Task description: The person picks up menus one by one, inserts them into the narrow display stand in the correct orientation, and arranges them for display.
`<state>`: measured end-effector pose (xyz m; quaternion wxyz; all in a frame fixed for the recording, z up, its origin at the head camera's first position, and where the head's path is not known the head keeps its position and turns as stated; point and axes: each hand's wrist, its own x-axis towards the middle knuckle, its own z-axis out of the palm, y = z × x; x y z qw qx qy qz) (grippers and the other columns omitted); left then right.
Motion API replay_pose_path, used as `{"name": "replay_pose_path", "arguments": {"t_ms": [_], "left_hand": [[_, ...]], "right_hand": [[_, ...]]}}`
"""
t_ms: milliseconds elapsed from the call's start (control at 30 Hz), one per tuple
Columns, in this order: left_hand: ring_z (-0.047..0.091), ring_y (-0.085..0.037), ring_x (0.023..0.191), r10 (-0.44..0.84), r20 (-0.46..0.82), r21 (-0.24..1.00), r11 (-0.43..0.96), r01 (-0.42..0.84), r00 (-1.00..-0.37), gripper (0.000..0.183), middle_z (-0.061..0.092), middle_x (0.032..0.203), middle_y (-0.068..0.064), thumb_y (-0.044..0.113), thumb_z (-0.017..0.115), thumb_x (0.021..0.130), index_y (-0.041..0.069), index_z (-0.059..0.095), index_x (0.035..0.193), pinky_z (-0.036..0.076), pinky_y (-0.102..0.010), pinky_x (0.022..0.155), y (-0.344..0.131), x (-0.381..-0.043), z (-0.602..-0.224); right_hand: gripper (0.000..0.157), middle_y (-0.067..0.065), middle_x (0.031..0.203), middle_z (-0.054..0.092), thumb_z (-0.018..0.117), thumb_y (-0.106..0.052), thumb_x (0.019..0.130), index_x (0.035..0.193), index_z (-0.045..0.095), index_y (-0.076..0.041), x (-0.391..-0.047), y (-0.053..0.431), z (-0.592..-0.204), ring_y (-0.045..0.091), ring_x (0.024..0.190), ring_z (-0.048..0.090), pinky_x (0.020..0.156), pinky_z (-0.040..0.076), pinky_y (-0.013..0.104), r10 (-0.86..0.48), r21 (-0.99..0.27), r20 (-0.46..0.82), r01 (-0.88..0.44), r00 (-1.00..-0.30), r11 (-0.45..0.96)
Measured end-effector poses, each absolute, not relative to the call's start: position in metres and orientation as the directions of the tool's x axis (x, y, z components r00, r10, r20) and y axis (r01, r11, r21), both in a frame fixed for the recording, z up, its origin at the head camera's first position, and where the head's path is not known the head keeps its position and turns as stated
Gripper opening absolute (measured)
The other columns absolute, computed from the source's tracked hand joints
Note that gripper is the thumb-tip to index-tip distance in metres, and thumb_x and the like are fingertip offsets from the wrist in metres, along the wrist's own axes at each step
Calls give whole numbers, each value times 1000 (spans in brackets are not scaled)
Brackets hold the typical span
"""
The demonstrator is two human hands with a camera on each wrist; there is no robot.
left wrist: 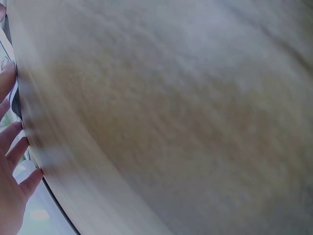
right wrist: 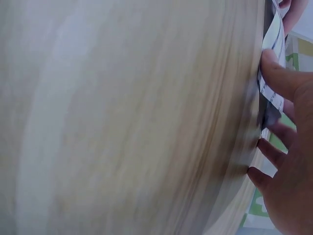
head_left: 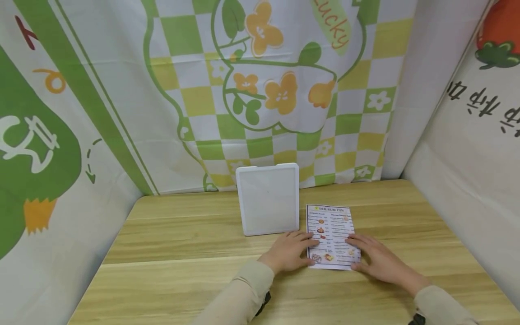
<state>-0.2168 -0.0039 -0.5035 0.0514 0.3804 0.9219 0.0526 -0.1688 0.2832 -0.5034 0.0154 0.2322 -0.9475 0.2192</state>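
Note:
A printed menu sheet (head_left: 331,237) headed "DIM SUM INN" lies on the wooden table between both hands. At its left edge rests my left hand (head_left: 289,251), with fingertips over the margin and the thumb by the lower corner. My right hand (head_left: 379,259) touches the opposite edge, fingers spread and thumb at the lower right corner. In the right wrist view the sheet (right wrist: 275,54) bows up slightly beside the thumb, while other fingertips reach the tabletop. The left wrist view shows the left hand (left wrist: 12,171) at the frame's edge, its fingers extended toward the table.
Just left of the menu, a white rectangular frame (head_left: 269,201) with a blank panel stands or leans on the wooden table (head_left: 170,253). Behind the table hangs a green and yellow checked curtain (head_left: 195,99). Printed cloth walls (head_left: 467,149) border the sides.

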Motion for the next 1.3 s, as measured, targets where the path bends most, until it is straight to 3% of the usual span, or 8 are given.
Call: {"name": "replay_pose_path", "arguments": {"t_ms": [233,467,700,900,1100,1300], "left_hand": [[36,-21,141,689,-56,143,722,677,-723,56,42,153,4,52,59,96,29,49,146,29,-39,115,-2,-216,-505],[37,-22,141,688,-39,151,721,677,-724,56,42,153,2,50,59,96,28,49,146,29,-39,115,-1,-217,-506],[38,-21,141,681,-23,160,726,669,-732,53,43,152,3,48,59,97,28,50,146,29,-38,115,0,-217,-507],[41,-20,139,667,7,169,734,658,-745,50,47,150,2,45,59,98,26,53,144,31,-37,114,2,-215,-507],[43,-18,137,651,24,169,745,645,-759,48,49,148,2,43,60,98,25,55,142,32,-36,114,4,-214,-509],[43,-20,137,646,21,178,749,639,-763,49,49,148,2,43,61,97,24,55,142,32,-37,113,5,-214,-508]], "right_hand": [[76,35,145,38,82,-26,81,141,46,5,-170,280,-506,54,130,39,105,31,66,-340,-499,145,-365,-929,786],[75,32,135,51,76,-24,88,143,39,10,-172,274,-501,51,126,45,106,30,65,-233,-651,99,-240,-967,720],[64,35,133,51,70,-16,93,141,39,14,-176,265,-498,51,121,50,100,41,62,-136,-694,65,-143,-989,706],[56,33,119,59,69,-10,91,134,45,17,-177,260,-497,37,99,63,83,53,48,-36,-727,45,-57,-998,684],[52,26,104,64,66,-12,93,130,47,19,-172,258,-491,37,96,63,81,53,49,37,-725,-47,60,-998,686],[53,29,106,63,67,-13,92,128,47,20,-172,258,-491,42,100,61,86,51,52,61,-744,-103,117,-993,658]]}}
